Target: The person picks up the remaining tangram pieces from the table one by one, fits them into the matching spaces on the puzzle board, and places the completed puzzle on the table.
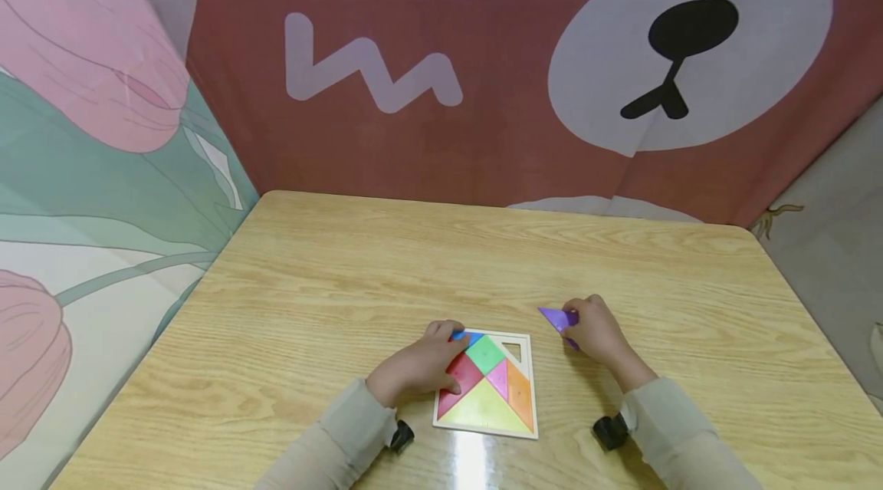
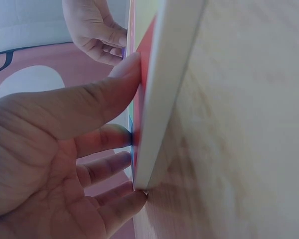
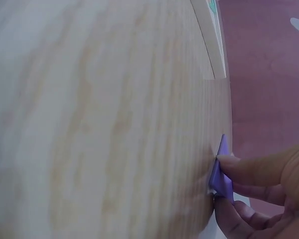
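A square tangram tray (image 1: 532,367) with a pale wooden rim lies on the table, holding red, blue, green, pink, orange and yellow pieces. A triangular bare recess shows near its far right corner. My left hand (image 1: 428,360) rests over the tray's left side; in the left wrist view its thumb touches the red piece (image 2: 146,52), and a fingertip sits at the tray's edge. To the right of the tray, my right hand (image 1: 596,330) pinches a purple triangle (image 1: 555,317) between thumb and fingers. In the right wrist view the purple triangle (image 3: 220,181) is close to the tabletop.
The wooden table (image 1: 331,275) extends around the tray on all sides. Behind it hangs a printed cloth (image 1: 497,145) with a bear's face, and a flower-print cloth (image 1: 103,191) covers the left side. Black wrist cameras (image 1: 610,432) sit at both sleeves.
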